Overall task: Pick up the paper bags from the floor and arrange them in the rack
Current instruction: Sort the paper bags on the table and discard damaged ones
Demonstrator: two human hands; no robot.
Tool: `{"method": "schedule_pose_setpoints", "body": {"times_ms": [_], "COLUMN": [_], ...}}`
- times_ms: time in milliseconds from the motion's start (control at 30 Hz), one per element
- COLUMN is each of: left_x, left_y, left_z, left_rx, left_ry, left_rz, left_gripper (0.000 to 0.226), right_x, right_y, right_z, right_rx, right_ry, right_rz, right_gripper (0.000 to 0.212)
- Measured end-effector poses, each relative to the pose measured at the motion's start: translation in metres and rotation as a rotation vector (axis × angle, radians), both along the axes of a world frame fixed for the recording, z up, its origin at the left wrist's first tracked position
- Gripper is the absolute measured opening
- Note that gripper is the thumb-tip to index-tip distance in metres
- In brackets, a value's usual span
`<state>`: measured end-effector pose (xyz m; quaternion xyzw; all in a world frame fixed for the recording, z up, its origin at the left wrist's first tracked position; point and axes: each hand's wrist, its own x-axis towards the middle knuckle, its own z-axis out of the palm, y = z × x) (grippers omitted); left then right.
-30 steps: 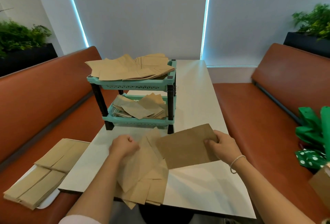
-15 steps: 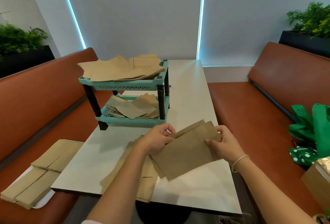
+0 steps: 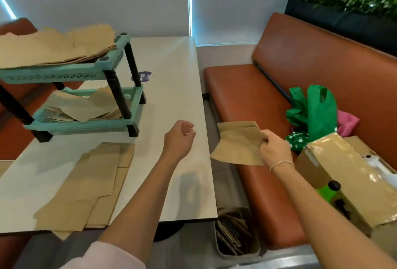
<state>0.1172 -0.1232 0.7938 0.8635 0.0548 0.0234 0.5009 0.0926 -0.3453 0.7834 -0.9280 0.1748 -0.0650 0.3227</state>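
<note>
Paper bag [image 3: 238, 143] swung right off the table, right hand [image 3: 276, 150] pinching it, left hand [image 3: 179, 137] released, loosely curled

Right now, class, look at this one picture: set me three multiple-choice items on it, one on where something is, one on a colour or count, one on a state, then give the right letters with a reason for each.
1. Where is the paper bag that the right hand holds?
A. On the rack's top tier
B. In the air, past the table's right edge
C. Inside the cardboard box

2. How many tiers does the teal rack have?
A. Two
B. Three
C. Four

3. What state is the left hand in?
A. Gripping a paper bag
B. Pressed flat on the table
C. Loosely curled, holding nothing

Answers:
1. B: the bag hangs over the gap between the white table and the orange bench seat.
2. A: one upper and one lower tray show, both carrying paper bags.
3. C: its fingers curl above the table with nothing in them.
</note>
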Motion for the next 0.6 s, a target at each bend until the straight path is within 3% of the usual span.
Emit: {"method": "schedule_pose_setpoints", "body": {"times_ms": [333, 600], "left_x": [0.005, 0.023], "left_y": [-0.061, -0.065], "left_z": [-0.043, -0.063], "left_rx": [0.125, 0.154], "left_ry": [0.008, -0.028], "left_rz": [-0.024, 0.026], "left_gripper": [0.011, 0.009], "right_x": [-0.014, -0.021], "right_y": [-0.043, -0.033], "right_z": [-0.145, -0.243], "right_rx": [-0.16, -0.197], "right_ry": [0.457, 0.68], "right_rz": [0.165, 0.309], "right_gripper": [0.044, 0.04]}}
